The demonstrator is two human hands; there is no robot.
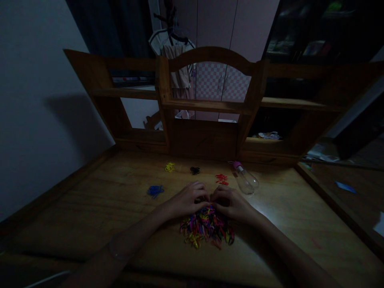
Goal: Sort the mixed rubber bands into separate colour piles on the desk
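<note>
Pretty dim room in here: wooden desk [90,204], shelf unit [207,105] along its back, pale wardrobe [214,24] behind. The multicoloured pile [207,230] of little bits points every which way, looking slightly wider side to side. It's on the desk, right under and nearside of the left hand [193,199] and right hand [229,202]. All 2 sets of fingers curl in, tips nearly meeting; can't tell if they're gripping anything.
</note>
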